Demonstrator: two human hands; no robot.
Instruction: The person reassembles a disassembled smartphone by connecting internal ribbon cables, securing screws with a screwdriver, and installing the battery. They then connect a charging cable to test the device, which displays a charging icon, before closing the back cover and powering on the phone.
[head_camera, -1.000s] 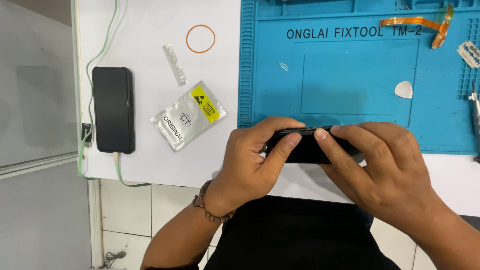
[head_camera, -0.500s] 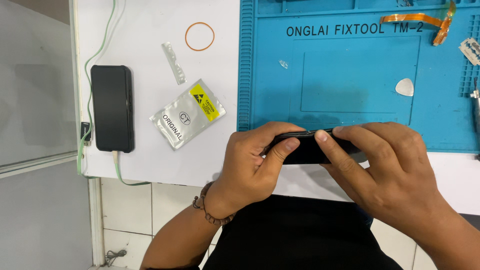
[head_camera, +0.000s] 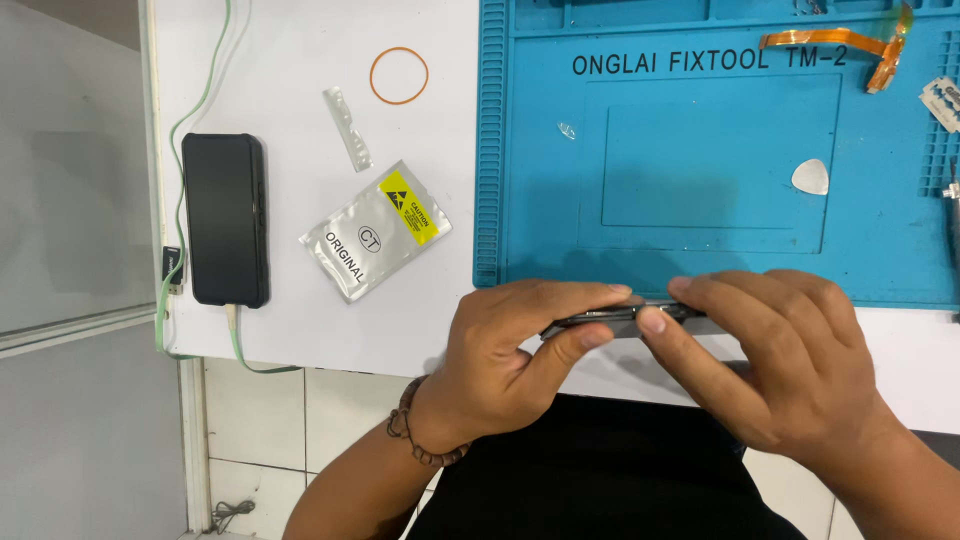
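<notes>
Both hands grip a thin dark phone (head_camera: 612, 318) held nearly edge-on at the near edge of the white table (head_camera: 300, 330). My left hand (head_camera: 520, 360) holds its left end, fingers over the top and thumb under. My right hand (head_camera: 780, 365) covers its right end, thumb pressed against the edge. Most of the phone is hidden by the fingers. A beaded bracelet (head_camera: 420, 445) sits on my left wrist.
A blue repair mat (head_camera: 720, 150) lies behind the hands, with a white pick (head_camera: 811, 177), an orange flex cable (head_camera: 840, 42) and a blade (head_camera: 940, 100). To the left are a silver foil pouch (head_camera: 375, 230), a clear strip (head_camera: 348, 128), an orange rubber band (head_camera: 399, 76) and a black phone (head_camera: 225, 218) on a green cable.
The phone has tilted flatter, showing more of its thin edge. My right thumb has shifted along that edge. Everything else on the table is where it was.
</notes>
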